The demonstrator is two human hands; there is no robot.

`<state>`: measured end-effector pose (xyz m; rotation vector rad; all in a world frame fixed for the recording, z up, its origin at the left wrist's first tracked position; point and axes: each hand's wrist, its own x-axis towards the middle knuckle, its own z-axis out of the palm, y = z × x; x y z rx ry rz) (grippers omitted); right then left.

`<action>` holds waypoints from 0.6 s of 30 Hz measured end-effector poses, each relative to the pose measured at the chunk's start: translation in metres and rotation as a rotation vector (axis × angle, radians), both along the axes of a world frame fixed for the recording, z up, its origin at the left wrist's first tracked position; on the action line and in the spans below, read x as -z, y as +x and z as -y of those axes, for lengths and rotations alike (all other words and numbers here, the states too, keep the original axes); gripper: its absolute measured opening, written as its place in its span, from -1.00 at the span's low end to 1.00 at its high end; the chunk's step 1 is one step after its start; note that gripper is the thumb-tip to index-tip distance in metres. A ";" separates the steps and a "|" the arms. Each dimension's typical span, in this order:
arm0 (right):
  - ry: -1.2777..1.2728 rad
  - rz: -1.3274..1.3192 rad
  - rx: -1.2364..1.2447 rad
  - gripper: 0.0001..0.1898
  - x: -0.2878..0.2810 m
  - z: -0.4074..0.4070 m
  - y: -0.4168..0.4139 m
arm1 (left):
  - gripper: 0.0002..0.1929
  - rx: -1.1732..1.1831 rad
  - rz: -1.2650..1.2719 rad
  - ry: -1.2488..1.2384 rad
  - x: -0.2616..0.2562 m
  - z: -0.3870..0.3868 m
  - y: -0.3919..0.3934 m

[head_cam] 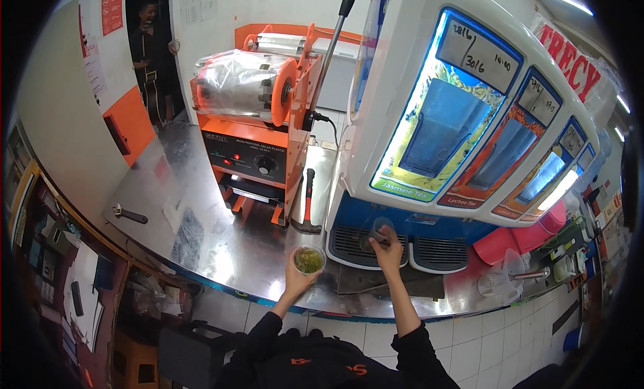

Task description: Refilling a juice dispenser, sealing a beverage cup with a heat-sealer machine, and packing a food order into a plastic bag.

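My left hand [298, 282] grips a clear plastic cup [309, 260] with greenish contents, over the front of the steel counter [241, 248]. A second clear cup [381, 230] is in my right hand [388, 250], held upright above the left drip tray [344, 248] of the drink dispenser [347, 177]. What this second cup contains is hard to make out. Behind my left hand stands an orange cup sealing machine [244, 137] with a roll of clear film [241, 84] and lit red lamps. A hammer [308, 202] with a red and black handle lies between the sealer and the dispenser.
The sealer's long lever [332, 51] rises beside the dispenser. An adjustable wrench [130, 215] lies on the counter's left part. At right are a clear jug [508, 275] and pink containers [518, 240]. A person [151, 62] stands in the doorway; a dark chair [191, 351] is behind me, left.
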<state>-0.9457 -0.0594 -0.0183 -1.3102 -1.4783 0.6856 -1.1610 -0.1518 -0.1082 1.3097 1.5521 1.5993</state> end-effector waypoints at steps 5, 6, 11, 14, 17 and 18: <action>0.067 0.106 -0.101 -0.54 -0.004 -0.017 -0.022 | -0.14 0.002 -0.033 0.037 0.006 -0.002 -0.001; 0.066 0.105 -0.101 -0.54 -0.006 -0.020 -0.025 | -0.14 0.002 -0.034 0.037 0.006 -0.002 -0.001; 0.042 0.086 -0.080 -0.53 -0.004 -0.029 -0.027 | -0.12 0.012 -0.026 0.057 0.011 -0.002 -0.002; 0.054 0.127 -0.066 -0.53 0.002 -0.030 -0.026 | -0.03 0.032 -0.075 0.040 0.014 -0.001 -0.005; 0.022 0.137 -0.075 -0.51 0.008 -0.029 -0.026 | 0.09 0.061 -0.057 0.051 0.022 0.003 -0.009; 0.020 0.136 -0.070 -0.51 0.011 -0.031 -0.023 | 0.09 0.066 -0.058 0.050 0.021 0.006 -0.009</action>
